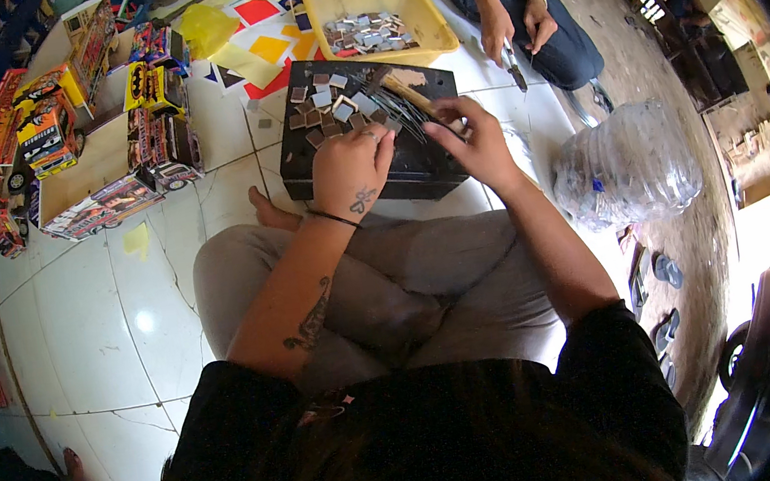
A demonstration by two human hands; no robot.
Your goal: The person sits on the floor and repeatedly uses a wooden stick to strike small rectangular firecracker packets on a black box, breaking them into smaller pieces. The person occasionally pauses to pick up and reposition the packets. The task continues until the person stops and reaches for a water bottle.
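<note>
A black box [385, 182] stands in front of my crossed legs as a work surface. Small flat square pieces [311, 117], brown and silvery, lie scattered over its left half. My left hand [354, 169] is at the box's near edge, fingers closed in a pinch; what it holds is too small to make out. My right hand [477, 143] is over the right side, thumb and fingers curled toward each other, their contents unclear. Thin dark strips [399, 108] lie loose between the hands, beside a brown wooden stick [411, 93].
A yellow basin [443, 30] of similar squares stands beyond the box. Toy trucks [117, 164] fill the left. Coloured sheets [268, 49] lie behind. At far right, a co-worker's hand [496, 29] holds a dark tool [514, 68]; a clear plastic bag [628, 165] sits nearer.
</note>
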